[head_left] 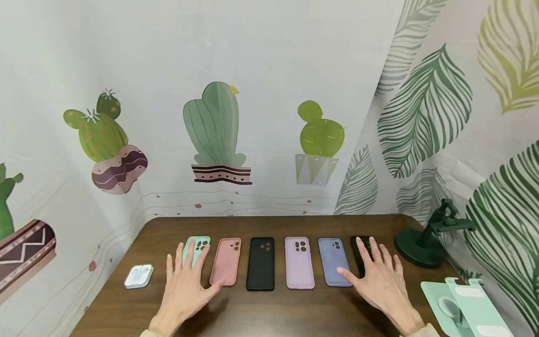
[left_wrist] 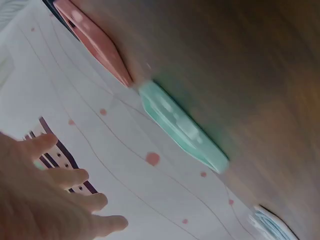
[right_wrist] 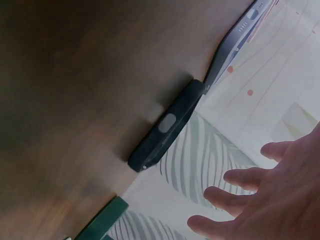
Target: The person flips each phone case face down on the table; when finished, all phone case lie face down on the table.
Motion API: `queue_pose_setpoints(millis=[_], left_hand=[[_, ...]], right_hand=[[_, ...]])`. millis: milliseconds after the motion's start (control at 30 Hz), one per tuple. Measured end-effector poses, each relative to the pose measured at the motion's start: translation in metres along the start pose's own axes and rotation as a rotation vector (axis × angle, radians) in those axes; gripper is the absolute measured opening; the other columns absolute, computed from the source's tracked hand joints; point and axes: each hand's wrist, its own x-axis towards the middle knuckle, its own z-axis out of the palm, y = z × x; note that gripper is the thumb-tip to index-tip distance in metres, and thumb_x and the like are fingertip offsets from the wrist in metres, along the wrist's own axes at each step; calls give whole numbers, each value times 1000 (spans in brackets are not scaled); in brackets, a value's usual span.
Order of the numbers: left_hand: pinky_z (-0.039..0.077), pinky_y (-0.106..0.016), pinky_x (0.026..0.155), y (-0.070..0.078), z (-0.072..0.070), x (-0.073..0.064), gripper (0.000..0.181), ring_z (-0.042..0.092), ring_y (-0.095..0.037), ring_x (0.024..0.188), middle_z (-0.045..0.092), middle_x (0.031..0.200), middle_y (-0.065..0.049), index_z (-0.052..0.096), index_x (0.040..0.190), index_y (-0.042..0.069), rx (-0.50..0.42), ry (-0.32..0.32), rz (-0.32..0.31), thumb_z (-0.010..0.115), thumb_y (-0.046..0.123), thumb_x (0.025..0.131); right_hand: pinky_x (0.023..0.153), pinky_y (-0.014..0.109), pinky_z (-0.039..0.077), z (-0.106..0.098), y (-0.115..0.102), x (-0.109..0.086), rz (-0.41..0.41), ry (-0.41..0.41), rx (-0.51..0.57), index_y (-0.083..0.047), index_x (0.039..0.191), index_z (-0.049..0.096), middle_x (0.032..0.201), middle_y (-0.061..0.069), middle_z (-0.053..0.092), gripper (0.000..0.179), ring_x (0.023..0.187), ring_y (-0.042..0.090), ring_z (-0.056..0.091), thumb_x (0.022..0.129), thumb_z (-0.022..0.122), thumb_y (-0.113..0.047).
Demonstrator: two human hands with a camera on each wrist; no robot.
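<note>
Counted two hands: left hand (head_left: 185, 285) and right hand (head_left: 381, 283), both palm down above one brown table (head_left: 261, 313), fingers spread wide and relaxed, gripping nothing. Counted six phone cases lying flat in one row, far side of the table. Read left to right: mint case (left_wrist: 180, 125), pink case (head_left: 227, 262), inner black case (head_left: 260, 267), lilac case (head_left: 300, 269), blue case (head_left: 333, 262), outer black case (right_wrist: 162, 130). So logged two black, one each of four other colours.

From the head view, saw left fingers overlapping the mint case, left thumb crossing the pink case's lower corner. Likewise saw right fingers across the outer black case, right thumb across the blue case. Per wrist views, saw four fingers on each hand, apart from the cases. Could not confirm thumb contact either side.

Found two cases in full view between the hands: inner black and lilac.

Logged one earphone box (head_left: 139, 276), left of the left hand. Logged two stands at right: one dark-green stand (head_left: 421, 250) with round base, one mint-green stand (head_left: 484, 302) nearer the wearer. Counted four printed cacti (head_left: 216, 126) on the wall cloth (head_left: 269, 47) behind.
</note>
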Motion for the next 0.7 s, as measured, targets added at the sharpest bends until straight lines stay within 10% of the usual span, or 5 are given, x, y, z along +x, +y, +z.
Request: queue_pose_setpoints(millis=[300, 467, 700], left_hand=[[45, -66, 108, 36, 10, -1, 66, 54, -45, 136, 64, 147, -21, 71, 134, 9, -88, 217, 44, 87, 40, 78], [61, -51, 74, 62, 19, 2, 39, 68, -32, 107, 76, 114, -11, 79, 112, 9, -123, 324, -8, 88, 24, 77], [52, -25, 57, 109, 24, 5, 13, 65, -3, 64, 74, 77, 8, 80, 93, 16, -292, 213, -26, 87, 19, 82]], right_hand=[[101, 80, 40, -10, 8, -7, 57, 4, 41, -8, 171, 31, 162, 37, 46, 103, 143, 61, 44, 99, 60, -76], [94, 74, 52, -18, 16, -7, 103, 30, 90, 1, 165, 39, 145, 41, 55, 92, 127, 60, 56, 103, 66, -61], [87, 67, 57, -24, 29, -6, 163, 73, 194, 12, 147, 53, 106, 25, 76, 60, 98, 48, 72, 103, 70, -25]])
